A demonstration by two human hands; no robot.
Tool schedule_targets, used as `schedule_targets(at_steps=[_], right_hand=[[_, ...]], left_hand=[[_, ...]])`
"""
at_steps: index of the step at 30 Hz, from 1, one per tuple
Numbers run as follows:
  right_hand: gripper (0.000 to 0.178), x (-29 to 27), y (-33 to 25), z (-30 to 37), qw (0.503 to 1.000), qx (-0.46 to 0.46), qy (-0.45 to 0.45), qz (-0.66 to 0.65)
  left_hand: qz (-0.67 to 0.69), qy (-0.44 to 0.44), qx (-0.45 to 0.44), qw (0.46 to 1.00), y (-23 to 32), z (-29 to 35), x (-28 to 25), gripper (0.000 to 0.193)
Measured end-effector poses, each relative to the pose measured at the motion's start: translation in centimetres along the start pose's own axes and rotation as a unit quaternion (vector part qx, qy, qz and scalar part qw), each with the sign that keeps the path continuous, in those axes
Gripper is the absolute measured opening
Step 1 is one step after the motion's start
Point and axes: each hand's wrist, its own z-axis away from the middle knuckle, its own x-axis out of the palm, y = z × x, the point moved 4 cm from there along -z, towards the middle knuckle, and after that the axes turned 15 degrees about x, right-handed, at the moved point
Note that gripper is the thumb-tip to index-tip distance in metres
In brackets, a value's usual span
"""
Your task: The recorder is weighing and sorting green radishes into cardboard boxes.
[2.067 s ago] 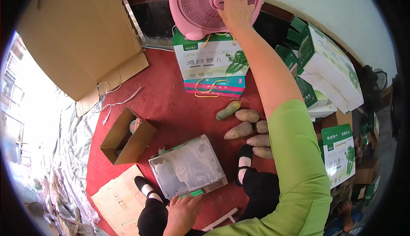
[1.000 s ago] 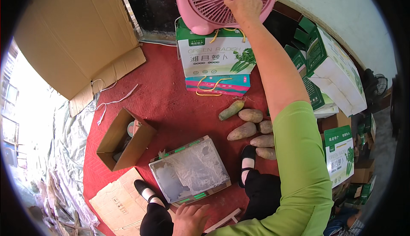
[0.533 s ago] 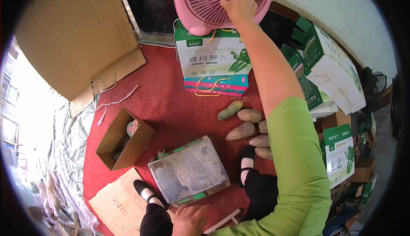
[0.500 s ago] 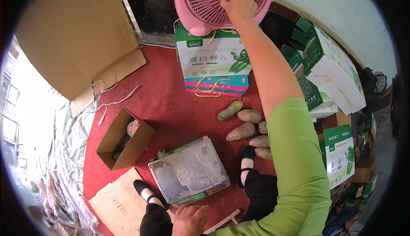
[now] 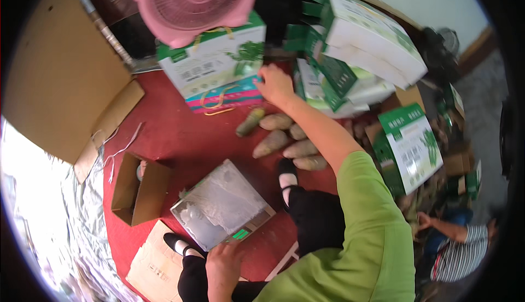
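My right hand (image 5: 275, 86) reaches out, slightly smeared, with thumb and fingers apart and nothing in them. It is at the right end of a blue and pink carton (image 5: 240, 95) with a yellow cord handle; whether it touches cannot be told. A green and white radish carton (image 5: 213, 61) lies on that one, and a pink fan (image 5: 188, 28) stands on top. My left hand (image 5: 224, 261) lies loosely by my knee, fingers stretched, beside a flat box covered with clear plastic (image 5: 221, 206). Several large radishes (image 5: 272, 143) lie between that box and my right hand.
Opened green and white cartons (image 5: 374, 42) are piled at the right, with another carton (image 5: 413, 149) nearer. An open brown box (image 5: 150, 187) stands at the left, below a large cardboard sheet (image 5: 60, 77). Another person in a striped shirt (image 5: 465, 250) is at the lower right.
My right hand has left the fan's front and come down beside the cartons. The view has swung right, bringing the other person further in. My left hand stays low by my knee.
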Motion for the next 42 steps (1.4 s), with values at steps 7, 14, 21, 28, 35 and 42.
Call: schedule_targets(at_steps=[7,14,21,28,35,42], right_hand=[[0.025,-3.6,20.5,13.9,0.976,0.153,-0.121,0.098],[0.021,-11.0,31.1,18.5,0.954,0.157,0.011,0.254],[0.017,-13.5,37.8,16.7,0.878,0.162,-0.011,0.45],[0.019,-12.1,38.8,17.3,0.86,0.05,-0.057,0.505],[0.029,-6.8,44.8,22.5,0.83,0.269,-0.224,0.434],[0.055,-5.3,48.7,23.5,0.877,0.348,-0.039,0.328]], left_hand=[[0.007,0.014,0.045,0.999,1.7,-0.2,0.8,0.028],[-0.024,-0.001,0.063,0.998,0.6,0.2,2.3,0.025],[-0.042,-0.009,0.021,0.999,-1.3,0.9,2.8,0.025],[-0.048,-0.018,-0.009,0.999,-2.4,0.9,3.5,0.024],[-0.055,-0.033,-0.009,0.998,-1.9,-0.2,4.1,0.024],[-0.046,-0.04,-0.008,0.998,-2.2,-0.7,4.7,0.024]])
